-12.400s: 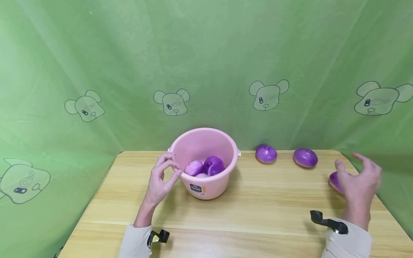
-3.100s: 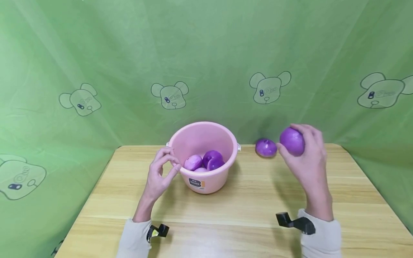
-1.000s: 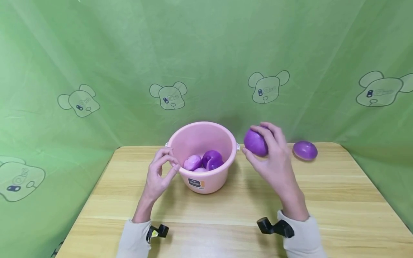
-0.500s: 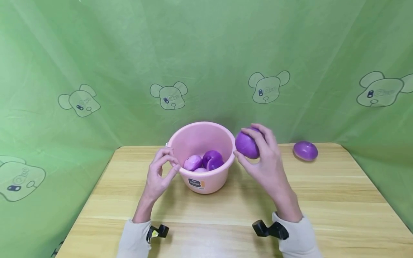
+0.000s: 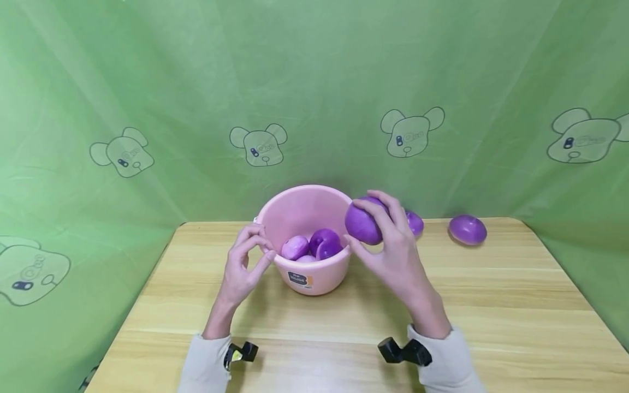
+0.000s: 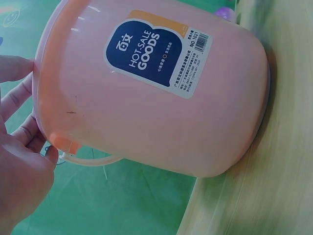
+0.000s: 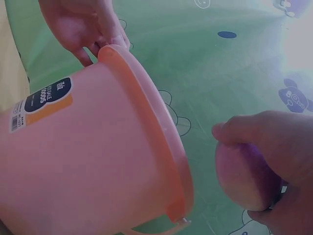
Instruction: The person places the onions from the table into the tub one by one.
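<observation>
A pink bucket [image 5: 314,281] stands upright on the table, with several purple and pale pink onions [image 5: 324,243] lying in it. On its left side my left hand [image 5: 245,267] grips the rim between thumb and fingers; the left wrist view shows the bucket's label [image 6: 151,54] and that hand at the edge. My right hand [image 5: 395,248] holds a purple onion [image 5: 362,222] by thumb and fingers at the right side of the rim. In the right wrist view this onion [image 7: 244,174] is above rim height, a small gap away from the bucket [image 7: 107,147].
Behind my right hand a second purple onion [image 5: 415,224] is partly hidden. Another purple onion [image 5: 468,229] lies farther right near the back edge of the wooden table [image 5: 516,305]. A green curtain [image 5: 314,82] hangs right behind the table.
My right hand has picked the onion from the table's right side and carried it left, past the other two, to the bucket's rim. My left hand has stayed on the rim.
</observation>
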### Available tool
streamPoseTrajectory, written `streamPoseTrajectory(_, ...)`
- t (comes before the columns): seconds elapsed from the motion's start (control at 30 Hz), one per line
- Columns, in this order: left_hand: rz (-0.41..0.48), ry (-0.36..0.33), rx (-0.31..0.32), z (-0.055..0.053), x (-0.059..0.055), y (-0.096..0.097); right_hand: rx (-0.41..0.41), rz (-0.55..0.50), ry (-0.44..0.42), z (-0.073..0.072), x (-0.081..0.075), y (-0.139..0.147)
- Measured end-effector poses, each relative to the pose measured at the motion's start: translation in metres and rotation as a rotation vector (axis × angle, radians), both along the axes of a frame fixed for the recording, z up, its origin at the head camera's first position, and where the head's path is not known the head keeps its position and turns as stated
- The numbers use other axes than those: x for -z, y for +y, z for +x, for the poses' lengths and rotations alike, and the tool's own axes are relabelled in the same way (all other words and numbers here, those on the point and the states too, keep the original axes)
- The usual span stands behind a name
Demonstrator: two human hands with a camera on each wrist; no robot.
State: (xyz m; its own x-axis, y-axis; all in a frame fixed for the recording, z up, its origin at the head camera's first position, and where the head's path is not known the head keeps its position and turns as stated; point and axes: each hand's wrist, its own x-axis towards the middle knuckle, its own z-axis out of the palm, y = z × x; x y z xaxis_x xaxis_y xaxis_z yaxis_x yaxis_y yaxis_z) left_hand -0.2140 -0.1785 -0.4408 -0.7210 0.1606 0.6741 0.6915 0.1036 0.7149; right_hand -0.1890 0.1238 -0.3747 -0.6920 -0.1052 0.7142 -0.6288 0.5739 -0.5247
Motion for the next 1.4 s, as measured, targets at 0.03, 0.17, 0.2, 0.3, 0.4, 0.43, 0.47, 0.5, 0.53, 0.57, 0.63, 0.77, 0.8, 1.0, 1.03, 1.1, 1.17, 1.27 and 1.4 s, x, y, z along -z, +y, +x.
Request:
streamPoseTrajectory(0.03, -0.001, 0.001, 0.001, 0.000, 0.000, 0.000, -0.003, -0.001, -0.001, 0.000, 0.000, -0.001)
streamPoseTrajectory(0.17, 0.002, 0.000, 0.006, 0.000, -0.001, 0.001, -0.014, -0.001, 0.003, 0.000, 0.000, -0.004)
streamPoseTrajectory(0.2, 0.004, -0.001, 0.007, 0.000, -0.001, 0.001, -0.017, -0.002, 0.005, -0.001, 0.000, -0.005)
streamPoseTrajectory(0.3, 0.011, -0.003, 0.011, 0.001, -0.001, 0.001, -0.026, -0.001, 0.012, -0.001, 0.001, -0.007)
streamPoseTrajectory(0.4, 0.016, -0.001, 0.011, 0.001, 0.000, 0.001, -0.034, 0.001, 0.019, -0.002, 0.002, -0.010)
streamPoseTrajectory(0.43, 0.017, -0.002, 0.011, 0.001, 0.000, 0.001, -0.037, 0.002, 0.019, -0.002, 0.002, -0.010)
streamPoseTrajectory(0.47, 0.017, -0.002, 0.010, 0.001, 0.000, 0.001, -0.041, 0.002, 0.019, -0.003, 0.002, -0.011)
streamPoseTrajectory(0.5, 0.017, -0.002, 0.010, 0.001, 0.000, 0.001, -0.045, 0.003, 0.018, -0.003, 0.003, -0.012)
streamPoseTrajectory(0.53, 0.018, -0.002, 0.009, 0.001, 0.000, 0.001, -0.049, 0.003, 0.017, -0.003, 0.003, -0.013)
streamPoseTrajectory(0.57, 0.019, 0.000, 0.010, 0.001, 0.000, 0.001, -0.053, 0.005, 0.015, -0.003, 0.003, -0.013)
streamPoseTrajectory(0.63, 0.018, -0.001, 0.009, 0.001, 0.000, 0.001, -0.061, 0.008, 0.010, -0.003, 0.004, -0.015)
streamPoseTrajectory(0.77, 0.018, -0.003, 0.010, 0.002, -0.001, 0.001, -0.072, 0.010, 0.006, -0.003, 0.005, -0.018)
streamPoseTrajectory(0.8, 0.018, -0.004, 0.010, 0.002, -0.002, 0.001, -0.076, 0.009, 0.006, -0.003, 0.006, -0.018)
streamPoseTrajectory(1.0, 0.021, -0.004, 0.016, 0.001, -0.001, 0.001, -0.094, 0.008, 0.010, -0.004, 0.008, -0.021)
streamPoseTrajectory(1.03, 0.021, -0.004, 0.016, 0.001, -0.001, 0.002, -0.095, 0.009, 0.011, -0.004, 0.008, -0.022)
streamPoseTrajectory(1.1, 0.021, -0.002, 0.016, 0.001, -0.001, 0.002, -0.100, 0.010, 0.011, -0.005, 0.009, -0.023)
streamPoseTrajectory(1.17, 0.022, 0.001, 0.015, 0.001, -0.002, 0.002, -0.108, 0.009, 0.006, -0.005, 0.010, -0.024)
streamPoseTrajectory(1.27, 0.024, 0.005, 0.015, 0.001, -0.002, 0.002, -0.123, 0.006, -0.005, -0.006, 0.011, -0.026)
streamPoseTrajectory(1.4, 0.022, 0.003, 0.006, 0.001, -0.001, 0.003, -0.136, 0.001, -0.019, -0.007, 0.014, -0.029)
